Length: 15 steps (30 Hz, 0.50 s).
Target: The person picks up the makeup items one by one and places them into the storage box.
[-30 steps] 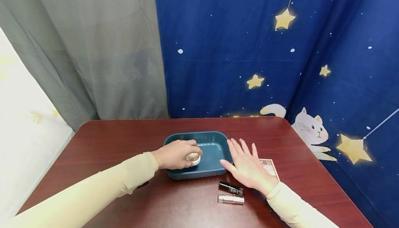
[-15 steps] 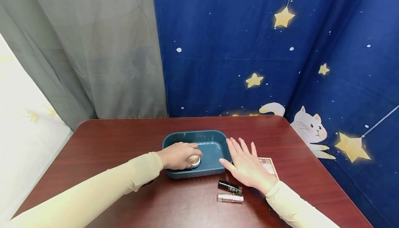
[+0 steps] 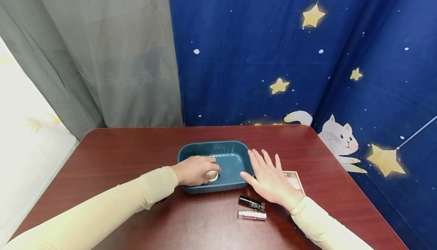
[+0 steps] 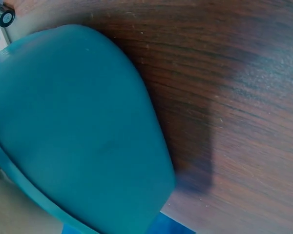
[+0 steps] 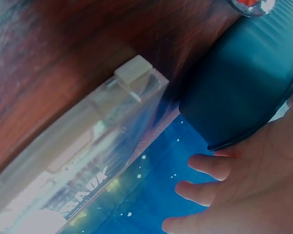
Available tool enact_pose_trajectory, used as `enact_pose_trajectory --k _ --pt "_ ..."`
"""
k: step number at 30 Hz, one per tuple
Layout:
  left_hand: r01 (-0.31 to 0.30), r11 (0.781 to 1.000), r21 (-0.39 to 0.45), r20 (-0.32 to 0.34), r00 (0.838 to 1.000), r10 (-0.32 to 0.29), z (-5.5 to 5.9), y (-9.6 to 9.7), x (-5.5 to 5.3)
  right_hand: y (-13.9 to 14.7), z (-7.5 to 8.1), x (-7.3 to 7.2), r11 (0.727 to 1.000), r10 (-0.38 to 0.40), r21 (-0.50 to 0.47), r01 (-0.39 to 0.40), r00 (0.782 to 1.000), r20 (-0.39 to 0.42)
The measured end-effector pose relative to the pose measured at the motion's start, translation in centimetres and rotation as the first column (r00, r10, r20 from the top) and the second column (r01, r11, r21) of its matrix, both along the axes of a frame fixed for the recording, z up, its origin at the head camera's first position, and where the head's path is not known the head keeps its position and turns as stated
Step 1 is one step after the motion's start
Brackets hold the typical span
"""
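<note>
Head cam: L hand is pinching a round white case inside the teal tub, ctr frame, left half; tub's long axis is running L–R. R hand, fingers straight, is resting at tub's right side, farther from case.

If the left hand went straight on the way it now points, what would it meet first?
The left hand, holding a round container, would likely meet the right end wall of the teal tray first. Its height is hard to judge; if higher, it might reach the right hand instead.
</note>
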<state>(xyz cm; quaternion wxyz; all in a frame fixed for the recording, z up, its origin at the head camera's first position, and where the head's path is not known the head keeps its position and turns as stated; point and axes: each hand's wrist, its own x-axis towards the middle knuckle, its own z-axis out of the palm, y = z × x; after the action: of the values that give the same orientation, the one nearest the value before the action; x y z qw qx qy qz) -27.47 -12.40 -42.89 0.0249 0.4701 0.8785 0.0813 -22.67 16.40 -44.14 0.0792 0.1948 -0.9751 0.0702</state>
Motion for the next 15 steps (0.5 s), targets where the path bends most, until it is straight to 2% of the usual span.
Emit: enact_pose_trajectory --k 11,15 --pt "0.003 1.000 -0.013 -0.019 1.000 -0.003 0.19 -0.21 0.13 0.05 0.02 0.01 1.000 0.001 0.004 -0.001 1.000 0.005" --pt "0.016 1.000 0.011 -0.013 1.000 -0.016 0.66 -0.51 0.11 0.03 0.02 0.00 1.000 0.003 0.007 -0.003 1.000 0.003"
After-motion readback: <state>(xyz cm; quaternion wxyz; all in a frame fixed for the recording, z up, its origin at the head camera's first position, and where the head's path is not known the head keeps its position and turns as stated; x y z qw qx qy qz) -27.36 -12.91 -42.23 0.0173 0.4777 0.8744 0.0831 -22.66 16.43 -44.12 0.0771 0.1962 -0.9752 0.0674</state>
